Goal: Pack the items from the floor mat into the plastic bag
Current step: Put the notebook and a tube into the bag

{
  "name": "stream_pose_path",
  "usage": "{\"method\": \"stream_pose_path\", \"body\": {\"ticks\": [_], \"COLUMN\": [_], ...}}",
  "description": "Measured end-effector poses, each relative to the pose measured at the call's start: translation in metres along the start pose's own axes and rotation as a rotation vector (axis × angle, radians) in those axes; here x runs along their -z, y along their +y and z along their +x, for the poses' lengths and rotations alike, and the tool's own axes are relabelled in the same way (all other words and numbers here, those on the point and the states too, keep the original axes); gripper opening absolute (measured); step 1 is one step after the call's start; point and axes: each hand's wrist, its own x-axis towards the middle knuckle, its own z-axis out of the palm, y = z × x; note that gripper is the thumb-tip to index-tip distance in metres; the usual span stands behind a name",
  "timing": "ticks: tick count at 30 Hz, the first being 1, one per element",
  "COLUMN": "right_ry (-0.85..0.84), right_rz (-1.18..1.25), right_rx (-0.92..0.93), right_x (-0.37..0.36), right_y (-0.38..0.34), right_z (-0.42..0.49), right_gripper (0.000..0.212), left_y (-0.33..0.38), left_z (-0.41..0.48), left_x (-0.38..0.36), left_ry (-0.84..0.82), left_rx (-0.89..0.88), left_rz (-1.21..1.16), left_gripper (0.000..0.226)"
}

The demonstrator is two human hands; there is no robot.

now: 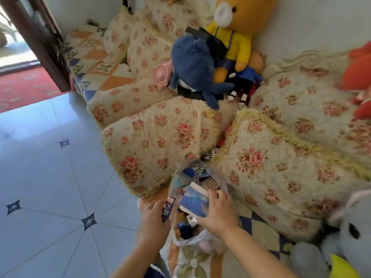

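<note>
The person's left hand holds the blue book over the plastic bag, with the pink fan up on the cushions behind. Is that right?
Not quite: it is the right hand that holds the blue book over the plastic bag; the left hand grips a small blue packet. The pink fan is indeed up on the cushions behind. The head view shows this.

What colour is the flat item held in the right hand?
The flat item is blue with white edges, clearest in the head view.

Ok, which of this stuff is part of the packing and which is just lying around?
In the job: plastic bag, blue book in the right hand, blue packet in the left hand.
Lying about: pink fan, blue plush, floral cushions.
</note>
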Motion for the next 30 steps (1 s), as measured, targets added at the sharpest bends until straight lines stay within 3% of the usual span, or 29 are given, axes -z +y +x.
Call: {"method": "stream_pose_path", "body": {"ticks": [3, 9, 13, 16, 20, 30], "right_ry": [-0.007, -0.033, -0.137, -0.183, -0.171, -0.119], "right_rz": [0.029, 0.060, 0.027, 0.004, -0.044, -0.017], "right_rx": [-0.088, -0.328, -0.461, -0.532, -0.576, -0.599], "right_x": [-0.007, -0.022, -0.037, -0.048, -0.053, -0.053], "right_y": [0.001, 0.003, 0.018, 0.028, 0.039, 0.044], "right_z": [0.027, 0.079, 0.101, 0.107, 0.106, 0.114], "right_gripper": [0.070, 0.077, 0.094, 0.094, 0.082, 0.078], "left_y": [0.004, 0.010, 0.011, 0.017, 0.025, 0.042], "left_z": [0.038, 0.115, 0.159, 0.180, 0.200, 0.220], "left_x": [-0.007, -0.013, -0.026, -0.040, -0.059, -0.088], "left_ry": [-0.083, -0.278, -0.373, -0.446, -0.517, -0.631], "left_rx": [-0.025, -0.070, -0.085, -0.115, -0.161, -0.193], "left_rz": [0.033, 0.156, 0.176, 0.184, 0.197, 0.201], "left_gripper": [0.043, 0.051, 0.054, 0.054, 0.050, 0.053]}}
